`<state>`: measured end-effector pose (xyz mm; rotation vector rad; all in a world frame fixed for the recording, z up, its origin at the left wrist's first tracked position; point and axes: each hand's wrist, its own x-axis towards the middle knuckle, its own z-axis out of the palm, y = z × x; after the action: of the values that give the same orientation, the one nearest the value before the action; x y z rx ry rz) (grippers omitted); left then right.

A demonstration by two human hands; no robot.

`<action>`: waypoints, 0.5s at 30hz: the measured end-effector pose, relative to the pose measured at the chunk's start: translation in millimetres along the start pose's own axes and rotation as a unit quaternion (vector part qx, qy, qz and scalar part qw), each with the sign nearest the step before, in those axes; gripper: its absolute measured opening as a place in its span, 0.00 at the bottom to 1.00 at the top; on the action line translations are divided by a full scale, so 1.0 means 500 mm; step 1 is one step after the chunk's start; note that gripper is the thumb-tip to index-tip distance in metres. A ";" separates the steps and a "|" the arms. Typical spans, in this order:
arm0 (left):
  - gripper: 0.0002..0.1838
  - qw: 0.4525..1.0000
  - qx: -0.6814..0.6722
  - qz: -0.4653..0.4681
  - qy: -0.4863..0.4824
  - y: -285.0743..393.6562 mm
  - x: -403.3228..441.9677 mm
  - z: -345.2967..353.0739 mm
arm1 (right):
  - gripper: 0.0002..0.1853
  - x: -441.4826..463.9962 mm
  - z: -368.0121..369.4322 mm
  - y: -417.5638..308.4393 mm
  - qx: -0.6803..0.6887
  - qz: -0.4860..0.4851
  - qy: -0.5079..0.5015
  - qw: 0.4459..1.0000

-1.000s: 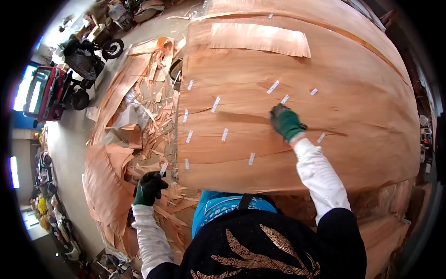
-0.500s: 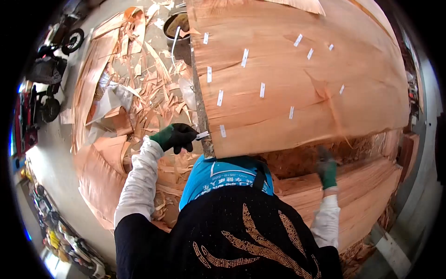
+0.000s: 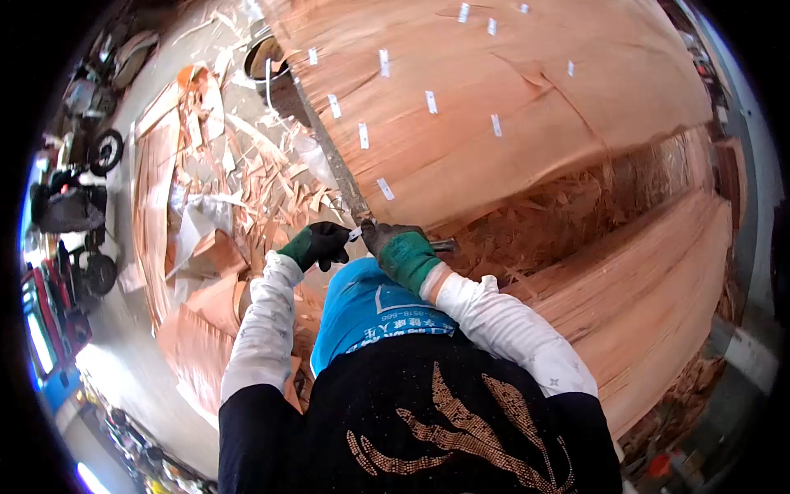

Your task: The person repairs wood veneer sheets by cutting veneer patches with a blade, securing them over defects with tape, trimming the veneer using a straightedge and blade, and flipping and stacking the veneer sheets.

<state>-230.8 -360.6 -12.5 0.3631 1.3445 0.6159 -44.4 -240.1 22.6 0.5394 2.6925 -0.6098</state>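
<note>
the left hand (image 3: 322, 244) pinches a white strip (image 3: 355, 235), its long axis pointing toward the right hand (image 3: 399, 249), curled around a tool (image 3: 445, 245). a bucket (image 3: 253, 67) holds brownish stuff.

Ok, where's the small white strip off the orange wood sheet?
In the head view, the white strip is held by the green-gloved left hand, beside the right hand, by the near left corner of the sheet.

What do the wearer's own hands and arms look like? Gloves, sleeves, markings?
Left grip and right grip: matching gloves, black over the fingers, green toward the wrist. White long sleeves on both forearms, small grey marks on the right one. Black sleeves over the upper arms. No cables visible.
</note>
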 end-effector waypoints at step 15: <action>0.22 0.772 0.627 -0.003 0.104 -0.293 0.065 -0.306 | 0.27 -0.535 0.283 0.063 0.418 0.224 0.517 0.713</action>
<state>-346.7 -472.1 -153.9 1.3962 1.8302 -0.3849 235.6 -356.5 -4.8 2.2777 2.7151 -1.7891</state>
